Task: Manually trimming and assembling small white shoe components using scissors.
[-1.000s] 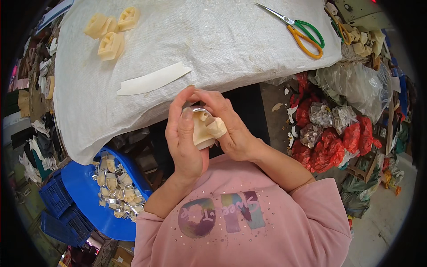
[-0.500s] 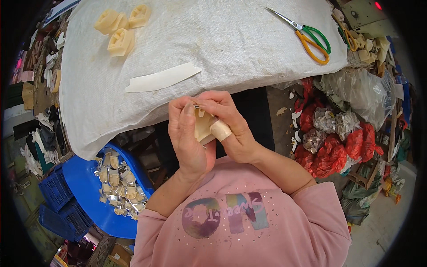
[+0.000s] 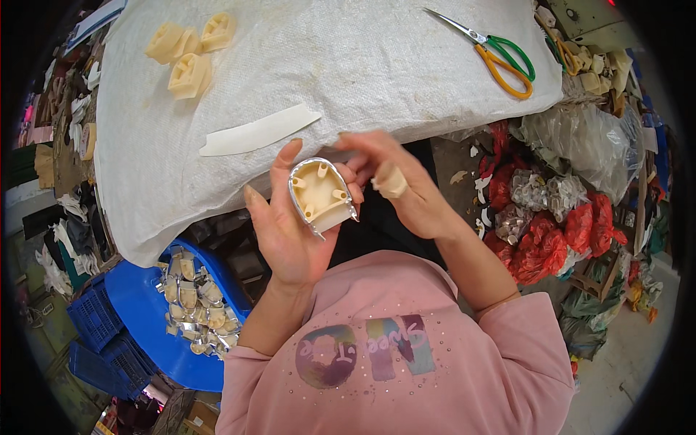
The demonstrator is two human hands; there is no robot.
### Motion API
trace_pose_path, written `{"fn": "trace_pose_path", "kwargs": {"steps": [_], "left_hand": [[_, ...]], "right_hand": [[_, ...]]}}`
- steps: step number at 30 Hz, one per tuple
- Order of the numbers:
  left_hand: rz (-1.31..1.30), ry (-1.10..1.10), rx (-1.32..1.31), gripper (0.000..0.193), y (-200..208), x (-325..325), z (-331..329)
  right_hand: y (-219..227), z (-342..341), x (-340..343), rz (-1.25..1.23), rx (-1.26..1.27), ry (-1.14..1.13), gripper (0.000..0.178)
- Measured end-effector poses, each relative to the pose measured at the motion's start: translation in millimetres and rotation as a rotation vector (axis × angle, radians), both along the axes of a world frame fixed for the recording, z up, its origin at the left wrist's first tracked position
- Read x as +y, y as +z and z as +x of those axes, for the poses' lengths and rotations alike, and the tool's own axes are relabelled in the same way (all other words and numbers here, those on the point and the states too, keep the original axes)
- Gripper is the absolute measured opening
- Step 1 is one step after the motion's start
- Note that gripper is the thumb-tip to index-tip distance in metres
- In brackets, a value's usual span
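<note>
My left hand (image 3: 290,243) cradles a hollow cream plastic shoe heel (image 3: 313,187); its open side faces up, showing several small posts inside. Shiny silver material runs round the curved rim, with loose ends at the two lower corners. Just to the right, my right hand (image 3: 412,192) is raised, slightly blurred, its fingers apart and a pale wrap (image 3: 390,181) on the thumb. Whether its fingertips touch the heel I cannot tell. Beyond the hands, a curved cream strip (image 3: 257,130) rests near the table's front edge.
Several bare cream heels (image 3: 190,76) sit at the far left of the white-covered table (image 3: 348,65). Scissors (image 3: 500,61) with green and orange handles lie at the far right. A blue tub (image 3: 130,297) of silver-trimmed heels (image 3: 206,308) stands at left. Red bags (image 3: 536,250) lie at right.
Both hands were together over the heel. Now the right hand has drawn away to the right, and the left hand has opened its thumb and turned the heel's hollow side up.
</note>
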State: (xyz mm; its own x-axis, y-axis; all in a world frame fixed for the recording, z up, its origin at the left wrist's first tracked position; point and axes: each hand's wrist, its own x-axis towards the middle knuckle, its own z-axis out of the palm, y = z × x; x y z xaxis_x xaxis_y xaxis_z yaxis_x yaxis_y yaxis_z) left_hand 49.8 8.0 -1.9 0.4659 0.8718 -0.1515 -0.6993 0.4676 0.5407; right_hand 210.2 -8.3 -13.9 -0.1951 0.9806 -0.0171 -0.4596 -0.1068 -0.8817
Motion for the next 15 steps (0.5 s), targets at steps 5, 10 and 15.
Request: {"fn": "trace_pose_path", "kwargs": {"steps": [5, 10, 15], "left_hand": [[0.294, 0.028, 0.635, 0.077, 13, -2, 6], [0.807, 0.091, 0.842, 0.085, -4, -2, -3], [0.39, 0.055, 0.696, 0.065, 10, -3, 0]], "right_hand": [[31, 7, 11, 0.294, -0.932, -0.096, 0.035], [14, 7, 7, 0.043, -0.371, 0.015, 0.036], [-5, 6, 7, 0.49, -0.581, -0.259, 0.033]]}}
